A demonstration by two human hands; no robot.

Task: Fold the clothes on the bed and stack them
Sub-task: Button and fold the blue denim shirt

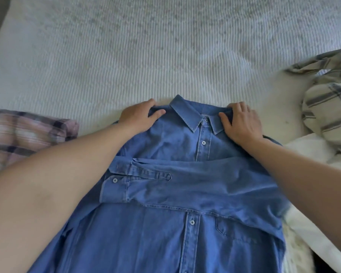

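White ribbed bedding (pixel 165 46) fills the head view, a soft, giving surface for the work. Near its front edge, in the middle, lies the blue denim shirt (pixel 175 223), front up and buttoned, its collar (pixel 195 115) pointing toward the far side of the bed. One sleeve (pixel 165 184) is folded straight across the chest, cuff toward the left, with the cuff button showing; a chest pocket sits lower right.

The left hand (pixel 138 120) grips the shoulder seam left of the collar, thumb over the cloth and fingers curled under the edge. The right hand (pixel 242 125) does the same at the other shoulder, fingers bent over the seam and thumb pressed on the fabric beside the collar.

Denim like this should handle as medium-weight and limp but with some body; it holds a crease, does not slip, and is not fragile. The shoulders are the sensible hold, since lifting there keeps the panel square.

At the left edge lies a pink plaid garment (pixel 28 134), possibly already folded, though the view cuts it off. At the right edge a grey plaid cloth (pixel 327 99) is bunched above something white (pixel 313 154).
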